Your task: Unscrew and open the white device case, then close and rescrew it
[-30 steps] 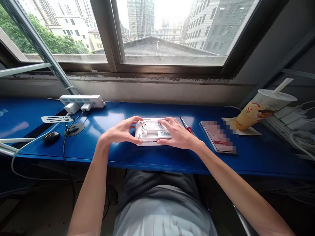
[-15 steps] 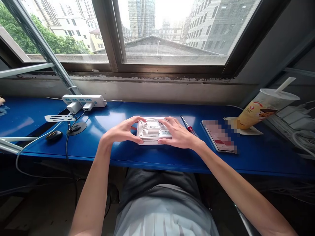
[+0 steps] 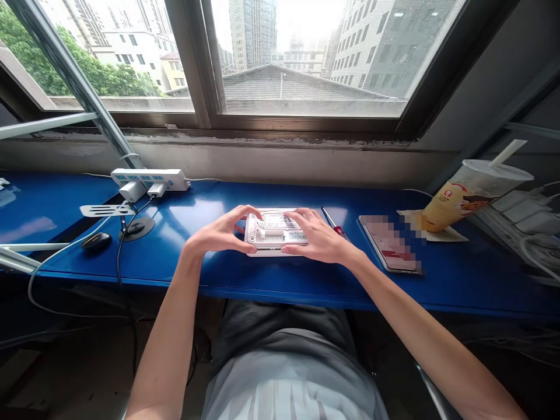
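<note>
A white, flat, vented plastic device (image 3: 273,239) with printed labels lies on the blue desk (image 3: 245,277), its labelled side up. It looks like a router or similar box; the exact kind does not show. My left hand (image 3: 223,230) grips its left end, thumb at the near edge and fingers curled over the far side. Over the right end, my right hand (image 3: 319,236) has its thumb on the near edge and fingers across the top. A screwdriver (image 3: 335,223) with a red and dark handle lies just beyond my right hand, partly hidden by it.
A phone (image 3: 387,244) lies right of the screwdriver. Farther right, a drink cup (image 3: 455,195) with a straw stands on a napkin. On the left are a power strip (image 3: 151,178), a black mouse (image 3: 96,241), a white slotted stand (image 3: 107,210) and cables. Metal frame posts cross the left side.
Both hands keep their hold on the white device, which has shifted very slightly. My left fingers have moved a little over its top. At the far left edge, another person's hand has gone from view.
</note>
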